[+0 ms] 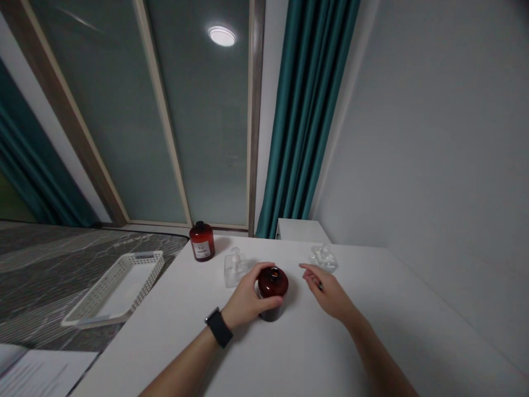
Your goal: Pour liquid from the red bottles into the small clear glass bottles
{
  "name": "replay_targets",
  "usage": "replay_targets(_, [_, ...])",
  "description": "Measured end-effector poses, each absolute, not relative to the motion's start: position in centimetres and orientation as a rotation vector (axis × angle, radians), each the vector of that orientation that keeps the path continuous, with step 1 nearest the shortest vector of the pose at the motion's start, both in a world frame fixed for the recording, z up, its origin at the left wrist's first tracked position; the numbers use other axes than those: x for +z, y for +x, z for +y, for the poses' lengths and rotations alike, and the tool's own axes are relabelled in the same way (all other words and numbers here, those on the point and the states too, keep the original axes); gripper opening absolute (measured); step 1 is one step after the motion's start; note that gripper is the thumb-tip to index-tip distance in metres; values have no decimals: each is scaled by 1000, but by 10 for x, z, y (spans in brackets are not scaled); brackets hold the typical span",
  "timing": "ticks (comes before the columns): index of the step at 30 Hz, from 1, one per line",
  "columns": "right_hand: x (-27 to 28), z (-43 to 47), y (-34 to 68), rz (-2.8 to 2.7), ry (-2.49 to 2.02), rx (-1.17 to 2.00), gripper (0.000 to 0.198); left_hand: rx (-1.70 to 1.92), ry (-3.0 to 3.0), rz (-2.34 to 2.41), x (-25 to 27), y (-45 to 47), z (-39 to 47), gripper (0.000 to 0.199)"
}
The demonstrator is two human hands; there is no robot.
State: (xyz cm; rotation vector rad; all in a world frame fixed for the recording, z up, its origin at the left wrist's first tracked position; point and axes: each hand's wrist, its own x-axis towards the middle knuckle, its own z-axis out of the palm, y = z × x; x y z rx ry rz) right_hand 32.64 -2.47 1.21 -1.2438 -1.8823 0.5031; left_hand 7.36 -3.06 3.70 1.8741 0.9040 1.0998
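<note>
A round dark-red glass bottle [273, 282] stands upright on the white table, its narrow neck uncovered at the top. My left hand [247, 300] is wrapped around its side, fingers behind and thumb across the front. To the right of the bottle, and apart from it, my right hand [326, 289] is raised with the index finger pointing left. Its other fingers are curled around a small black cap [320, 285], mostly hidden by them. Just left of the bottle sits a clear square glass bottle [233, 268] with a rounded stopper, partly behind my left hand.
Another red bottle [201, 242], with a black cap and white label, stands at the table's far left corner. A clear glass item [324, 257] lies beyond my right hand. Below the table [289, 358], to the left, is a white plastic basket [86, 321] beside papers [45, 372].
</note>
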Motion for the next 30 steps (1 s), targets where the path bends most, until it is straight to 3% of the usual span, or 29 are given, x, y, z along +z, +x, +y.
replay_targets(5, [9, -14, 365, -1892, -1445, 367, 31, 1060, 1884, 900, 37, 67, -35, 62])
replay_targets(18, [-12, -11, 374, -1990, -1600, 365, 24, 1086, 1940, 927, 35, 64, -34, 68])
replay_targets(24, [-16, -9, 371, -2004, -1535, 398, 8, 1055, 2029, 921, 40, 60, -32, 59])
replay_targets(30, [1, -13, 333, -1885, -1320, 336, 14, 1030, 2003, 934, 37, 60, -31, 58])
